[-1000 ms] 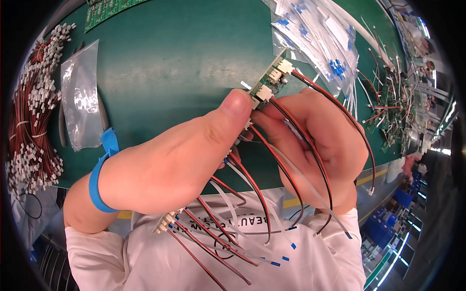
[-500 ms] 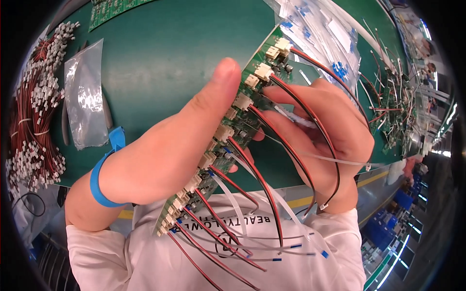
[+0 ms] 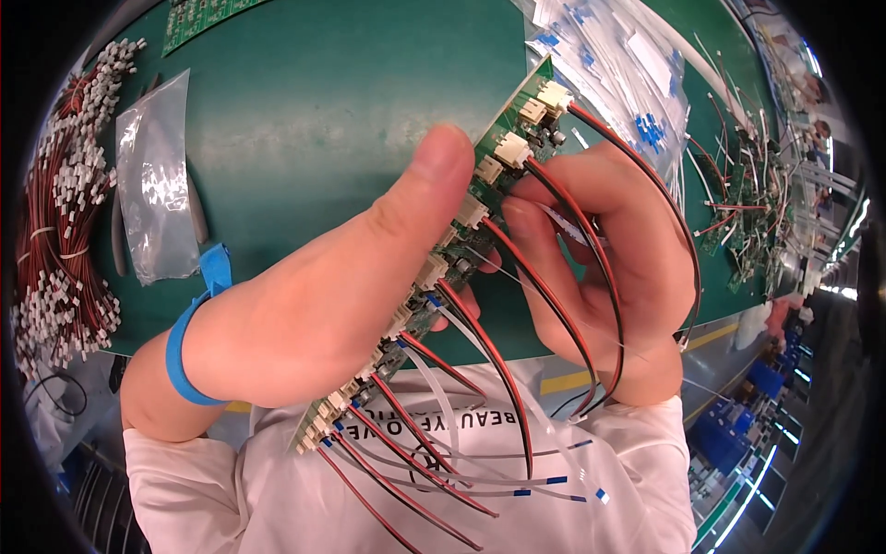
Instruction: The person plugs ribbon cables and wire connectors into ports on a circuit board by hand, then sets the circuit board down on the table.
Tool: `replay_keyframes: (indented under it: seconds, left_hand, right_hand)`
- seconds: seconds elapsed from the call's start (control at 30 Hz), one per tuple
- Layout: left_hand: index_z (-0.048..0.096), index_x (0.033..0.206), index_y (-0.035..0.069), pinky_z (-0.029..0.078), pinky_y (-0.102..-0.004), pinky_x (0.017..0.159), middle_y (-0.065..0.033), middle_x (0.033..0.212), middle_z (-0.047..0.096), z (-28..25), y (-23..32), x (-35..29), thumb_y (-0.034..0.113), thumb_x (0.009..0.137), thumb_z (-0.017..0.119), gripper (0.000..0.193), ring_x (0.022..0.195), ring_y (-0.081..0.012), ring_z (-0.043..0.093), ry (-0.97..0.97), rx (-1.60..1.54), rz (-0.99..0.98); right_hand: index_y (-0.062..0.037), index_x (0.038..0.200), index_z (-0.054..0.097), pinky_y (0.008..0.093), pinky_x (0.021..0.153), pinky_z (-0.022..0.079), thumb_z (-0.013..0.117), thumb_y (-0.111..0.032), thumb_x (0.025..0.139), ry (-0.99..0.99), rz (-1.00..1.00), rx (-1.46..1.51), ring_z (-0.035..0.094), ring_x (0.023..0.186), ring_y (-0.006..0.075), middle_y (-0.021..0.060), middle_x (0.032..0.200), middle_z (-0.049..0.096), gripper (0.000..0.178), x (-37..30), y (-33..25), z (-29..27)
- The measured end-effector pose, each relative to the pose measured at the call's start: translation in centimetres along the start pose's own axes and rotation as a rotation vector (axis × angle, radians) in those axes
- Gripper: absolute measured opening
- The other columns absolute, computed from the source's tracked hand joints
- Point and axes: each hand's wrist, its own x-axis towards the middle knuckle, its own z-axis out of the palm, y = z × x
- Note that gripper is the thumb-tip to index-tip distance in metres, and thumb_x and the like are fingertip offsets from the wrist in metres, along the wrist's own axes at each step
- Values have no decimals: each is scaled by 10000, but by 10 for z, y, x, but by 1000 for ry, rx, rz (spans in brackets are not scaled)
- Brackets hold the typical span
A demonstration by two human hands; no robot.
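Long green circuit board (image 3: 503,157) with white connectors has tilted up further since earlier, held above the green mat (image 3: 323,120). Left hand (image 3: 341,305) clamps it, thumb on top; right hand (image 3: 609,277) fingers pinch red-black wires (image 3: 591,268) (clear plastic bag (image 3: 152,185) contents unclear).

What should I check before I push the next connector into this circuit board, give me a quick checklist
1. Left hand grips the circuit board, thumb along its edge: ok.
2. Right hand fingertips at a white connector: ok.
3. Connector fully seated: cannot tell, fingers cover it.
4. Red and black wires hang free below the board, untangled: cannot tell.
5. Spare wire bundle lies at the left on the green mat: ok.
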Motion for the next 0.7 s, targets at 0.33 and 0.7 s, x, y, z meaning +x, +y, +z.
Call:
replay_keyframes:
  seconds: [0.33, 0.7]
  left_hand:
    - [492, 1150, -24, 456, -292, 830, -136, 950, 624, 3, -1, 5, 536, 934, 97, 719, 865, -194, 603, 70, 39, 51]
    - [504, 1136, -29, 459, -292, 835, -137, 931, 634, 8, 2, 9, 552, 927, 97, 739, 852, -195, 614, 142, 87, 112]
  right_hand:
    - [39, 821, 566, 241, 469, 384, 638, 149, 645, 12, -134, -37, 480, 509, 150, 77, 648, 541, 219, -2, 3, 2]
    - [65, 820, 554, 290, 412, 348, 618, 111, 539, 128, -192, -5, 433, 484, 200, 84, 602, 447, 292, -5, 9, 18]
